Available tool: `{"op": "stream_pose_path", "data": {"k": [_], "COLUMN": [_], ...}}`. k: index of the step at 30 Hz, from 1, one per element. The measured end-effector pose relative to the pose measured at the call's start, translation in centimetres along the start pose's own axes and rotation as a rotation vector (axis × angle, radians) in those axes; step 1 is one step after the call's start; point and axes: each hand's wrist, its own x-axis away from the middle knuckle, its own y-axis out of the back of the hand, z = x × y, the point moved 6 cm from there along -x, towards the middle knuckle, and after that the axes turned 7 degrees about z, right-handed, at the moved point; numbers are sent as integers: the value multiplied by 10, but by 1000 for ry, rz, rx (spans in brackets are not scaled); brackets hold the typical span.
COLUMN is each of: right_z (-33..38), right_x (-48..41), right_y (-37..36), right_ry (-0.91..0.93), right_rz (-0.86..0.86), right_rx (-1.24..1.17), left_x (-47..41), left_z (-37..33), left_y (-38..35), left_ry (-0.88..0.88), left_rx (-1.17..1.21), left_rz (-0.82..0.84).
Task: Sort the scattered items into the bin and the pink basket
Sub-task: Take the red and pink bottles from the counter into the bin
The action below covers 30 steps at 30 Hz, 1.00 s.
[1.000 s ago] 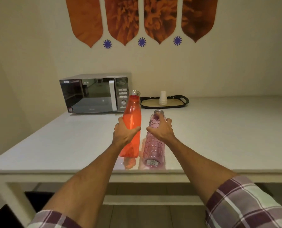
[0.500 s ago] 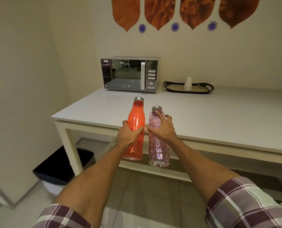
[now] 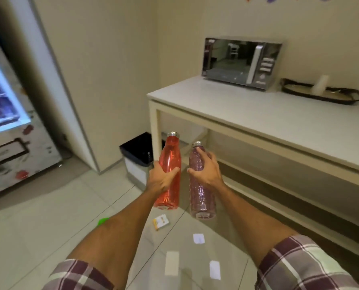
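- Out over the floor tiles, just short of the white surface, both bottles are up in the air. The left grip is wrapped round the waist of the red bottle. The right grip is curled round the upper body of the pink bottle, with one finger reaching up towards the cap.
- They ride upright and side by side with only a sliver of air between them. One careless swing and they could knock together, jolting two one-handed holds.
- Those sides look slick. If a bottle slips, it drops straight onto hard tile.
- The black-lined bin stands on the floor against the surface's leg, just behind the red bottle from here. The pink basket isn't in view at all, so the real danger is a bottle landing in the wrong container.
- The bin's mouth looks tight for two tall bottles at once. Dropped together, one may catch the rim or clip that leg.
- Watch the feet! A small yellow-and-white box lies right below the bottles, and something green peeks out beside the left forearm. Both would be easy to tread on with the arms blocking the view.
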Motion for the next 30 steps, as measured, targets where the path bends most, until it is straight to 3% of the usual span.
{"op": "stream_pose_path", "data": {"k": [8, 18, 30], "right_z": [63, 185, 318], "right_x": [25, 19, -23], "right_y": [-125, -316, -484], "right_ry": [94, 178, 243], "right_rz": [194, 407, 476], "right_rx": [-16, 21, 42], "left_x": [59, 72, 37], "left_z": [107, 243, 334], "left_y": [84, 263, 439], "left_ry": [207, 414, 464], "left_rx": [57, 78, 118], "left_rz": [-124, -260, -320]}}
